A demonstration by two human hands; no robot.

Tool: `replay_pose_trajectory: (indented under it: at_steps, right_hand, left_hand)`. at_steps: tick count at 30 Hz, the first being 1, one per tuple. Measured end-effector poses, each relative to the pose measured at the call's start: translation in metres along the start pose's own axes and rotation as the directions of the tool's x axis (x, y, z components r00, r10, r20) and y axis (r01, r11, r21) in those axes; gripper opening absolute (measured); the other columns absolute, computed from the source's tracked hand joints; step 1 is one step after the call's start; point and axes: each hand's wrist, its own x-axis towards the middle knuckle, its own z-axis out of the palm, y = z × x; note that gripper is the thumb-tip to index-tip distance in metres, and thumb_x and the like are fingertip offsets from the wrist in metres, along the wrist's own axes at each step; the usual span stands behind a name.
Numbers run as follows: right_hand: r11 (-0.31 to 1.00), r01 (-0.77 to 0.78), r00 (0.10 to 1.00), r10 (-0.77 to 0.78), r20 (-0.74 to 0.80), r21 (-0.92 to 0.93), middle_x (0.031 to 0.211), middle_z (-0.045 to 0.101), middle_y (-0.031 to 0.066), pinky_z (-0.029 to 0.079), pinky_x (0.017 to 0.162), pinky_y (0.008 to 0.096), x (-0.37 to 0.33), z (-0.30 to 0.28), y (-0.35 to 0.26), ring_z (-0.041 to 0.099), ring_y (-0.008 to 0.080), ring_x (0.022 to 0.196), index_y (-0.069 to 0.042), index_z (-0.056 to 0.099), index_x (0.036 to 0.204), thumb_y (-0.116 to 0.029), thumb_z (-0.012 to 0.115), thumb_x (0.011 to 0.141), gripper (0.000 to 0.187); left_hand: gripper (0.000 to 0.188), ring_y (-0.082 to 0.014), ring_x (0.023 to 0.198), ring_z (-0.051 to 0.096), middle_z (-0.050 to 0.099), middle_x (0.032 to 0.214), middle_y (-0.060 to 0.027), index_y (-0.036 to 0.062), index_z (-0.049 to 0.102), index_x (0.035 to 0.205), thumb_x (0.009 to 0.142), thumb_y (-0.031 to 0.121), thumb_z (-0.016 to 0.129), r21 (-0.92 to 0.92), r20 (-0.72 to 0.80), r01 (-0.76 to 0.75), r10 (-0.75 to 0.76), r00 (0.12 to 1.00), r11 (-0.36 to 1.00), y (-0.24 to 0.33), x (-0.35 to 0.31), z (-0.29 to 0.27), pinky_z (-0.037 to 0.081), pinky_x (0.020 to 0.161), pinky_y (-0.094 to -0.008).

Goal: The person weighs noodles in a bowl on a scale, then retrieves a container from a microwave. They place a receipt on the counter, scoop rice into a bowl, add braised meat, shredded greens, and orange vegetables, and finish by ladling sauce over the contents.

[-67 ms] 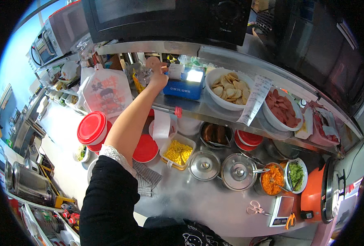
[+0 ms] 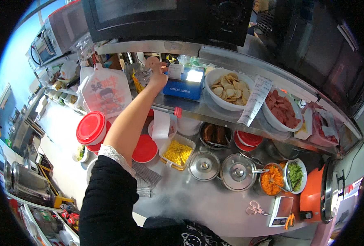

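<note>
My left hand (image 2: pixel 159 77) reaches up to the steel shelf, beside a blue box-shaped device (image 2: pixel 183 88) with a bright lit panel. A small paper slip (image 2: pixel 175 71) stands at the device's top, close to my fingers. The fingers are curled, and whatever they hold is mostly hidden. Just beyond them shows a rounded tan thing (image 2: pixel 152 62) whose kind I cannot make out. Left of the hand lies crinkled clear and yellow packaging (image 2: pixel 140 78). My right hand is out of view.
Below stand a tub of yellow corn-like bits (image 2: pixel 177 152), lidded steel pots (image 2: pixel 238 172), red-lidded tubs (image 2: pixel 92 128), shredded orange food (image 2: pixel 272 180), scissors (image 2: pixel 256 208) and a scale (image 2: pixel 281 211). The shelf holds bowls of pale slices (image 2: pixel 230 91) and pinkish slices (image 2: pixel 282 110). A microwave (image 2: pixel 165 20) sits above.
</note>
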Motion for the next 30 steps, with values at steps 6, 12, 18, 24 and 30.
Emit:
replay_pose_trajectory:
  at_steps: [6, 12, 18, 24, 30]
  right_hand:
    - [0.951, -0.186, 0.928, 0.088, 0.362, 0.245, 0.089, 0.068, 0.0154, 0.049, 0.084, 0.0452, -0.075, 0.089, 0.019, 0.062, 0.0361, 0.088, -0.007, 0.070, 0.106, -0.027, 0.056, 0.083, 0.034]
    - [0.620, -0.563, 0.823, 0.483, 0.299, 0.547, 0.097, 0.067, 0.0130, 0.050, 0.077, 0.0343, -0.034, 0.082, -0.017, 0.064, 0.0226, 0.088, -0.003, 0.067, 0.103, -0.010, 0.057, 0.089, 0.019]
    - [0.397, -0.659, 0.698, 0.638, 0.324, 0.639, 0.104, 0.061, 0.0076, 0.047, 0.079, 0.0321, -0.013, 0.047, -0.058, 0.058, 0.0192, 0.089, -0.006, 0.060, 0.120, -0.017, 0.049, 0.096, 0.029]
    - [-0.021, -0.698, 0.591, 0.549, 0.592, 0.716, 0.088, 0.051, -0.0033, 0.028, 0.048, 0.0199, 0.010, 0.032, -0.121, 0.034, 0.0036, 0.056, -0.016, 0.060, 0.119, -0.019, 0.048, 0.095, 0.027]
    - [0.024, -0.665, 0.709, 0.333, 0.622, 0.746, 0.094, 0.053, -0.0010, 0.039, 0.066, 0.0212, 0.033, -0.016, -0.224, 0.046, 0.0061, 0.074, -0.006, 0.056, 0.118, -0.014, 0.044, 0.096, 0.027]
  left_hand:
    - [0.051, -0.0227, 0.103, 0.054, 0.056, 0.108, -0.0113, 0.0045, 0.044, 0.122, 0.074, -0.007, 0.059, -0.112, -0.108, -0.261, 0.250, 0.962, 0.959, 0.020, -0.004, -0.006, 0.045, 0.086, -0.0353]
    - [0.042, -0.0179, 0.100, 0.056, 0.057, 0.108, -0.0101, 0.0030, 0.051, 0.124, 0.086, 0.005, 0.066, -0.435, 0.061, -0.159, 0.205, 0.977, 0.886, 0.034, -0.005, -0.022, 0.048, 0.086, -0.0327]
    - [0.022, -0.0049, 0.073, 0.051, 0.059, 0.088, 0.0008, 0.0042, 0.057, 0.111, 0.090, 0.008, 0.064, -0.473, 0.097, -0.021, 0.075, 0.992, 0.881, 0.045, -0.036, -0.042, 0.040, 0.064, -0.0198]
    - [0.011, -0.0041, 0.072, 0.049, 0.059, 0.085, 0.0019, 0.0039, 0.061, 0.102, 0.091, 0.003, 0.059, -0.383, -0.186, -0.330, 0.278, 0.943, 0.863, 0.056, -0.049, -0.042, 0.039, 0.064, -0.0197]
    - [0.006, -0.0162, 0.074, 0.057, 0.060, 0.079, -0.0054, 0.0054, 0.066, 0.086, 0.083, 0.003, 0.062, 0.155, 0.047, -0.462, 0.461, 0.886, 0.873, 0.061, -0.130, 0.010, 0.046, 0.064, -0.0296]
